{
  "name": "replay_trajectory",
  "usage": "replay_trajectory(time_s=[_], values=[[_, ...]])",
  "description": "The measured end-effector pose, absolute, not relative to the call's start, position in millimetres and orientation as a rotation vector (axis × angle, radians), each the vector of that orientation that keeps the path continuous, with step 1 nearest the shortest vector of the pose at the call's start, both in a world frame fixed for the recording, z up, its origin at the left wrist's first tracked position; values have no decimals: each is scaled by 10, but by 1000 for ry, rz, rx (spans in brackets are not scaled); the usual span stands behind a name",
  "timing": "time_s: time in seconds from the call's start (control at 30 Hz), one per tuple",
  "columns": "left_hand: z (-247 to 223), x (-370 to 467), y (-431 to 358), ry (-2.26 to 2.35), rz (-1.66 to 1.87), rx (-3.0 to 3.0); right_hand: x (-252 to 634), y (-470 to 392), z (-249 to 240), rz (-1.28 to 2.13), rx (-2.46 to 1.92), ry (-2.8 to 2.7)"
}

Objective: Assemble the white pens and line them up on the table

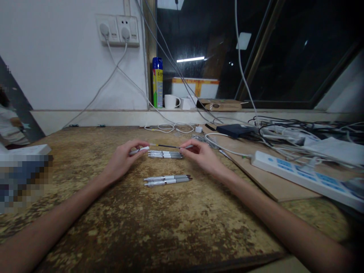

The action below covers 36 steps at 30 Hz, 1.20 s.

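Observation:
My left hand [125,156] pinches a white pen barrel [144,149] between thumb and fingers. Across from it, my right hand [200,153] is closed on one end of a thin dark pen refill [168,146]; a grey piece shows at its fingertips. The refill's yellowish far end points toward the barrel, and I cannot tell whether the two touch. Just below the refill, several white-and-grey pens [165,154] lie side by side on the worn wooden table [159,227]. Nearer to me rest two more pens [167,180], roughly parallel.
At right, a white power strip [284,168] lies by a brown board [273,185] and tangled cables [284,132]. A spray can [157,83] and a white mug [171,101] stand on the window ledge. Part of another person [11,125] shows at far left.

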<state>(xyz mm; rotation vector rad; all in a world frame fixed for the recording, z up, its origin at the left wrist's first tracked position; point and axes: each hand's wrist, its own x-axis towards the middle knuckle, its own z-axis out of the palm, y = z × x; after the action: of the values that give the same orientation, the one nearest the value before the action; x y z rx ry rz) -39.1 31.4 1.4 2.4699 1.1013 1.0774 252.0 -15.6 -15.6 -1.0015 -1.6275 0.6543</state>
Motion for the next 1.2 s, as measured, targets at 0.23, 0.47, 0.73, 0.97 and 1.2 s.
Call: replay_trajectory(time_s=[0.23, 0.47, 0.73, 0.97, 1.2], values=[[11, -378, 308, 1131, 1052, 2450, 2533, -167, -134, 648, -938, -1657], [15, -388, 300, 1081, 1053, 2449, 2535, -141, -155, 654, -854, -1685], [4, -390, 289, 1092, 1069, 2472, 2552, -117, -162, 639, -853, -1687], [10, -375, 285, 1103, 1031, 2461, 2560, -139, -144, 621, -842, -1690], [19, -350, 285, 1086, 1043, 2456, 2563, -180, -102, 583, -868, -1711]])
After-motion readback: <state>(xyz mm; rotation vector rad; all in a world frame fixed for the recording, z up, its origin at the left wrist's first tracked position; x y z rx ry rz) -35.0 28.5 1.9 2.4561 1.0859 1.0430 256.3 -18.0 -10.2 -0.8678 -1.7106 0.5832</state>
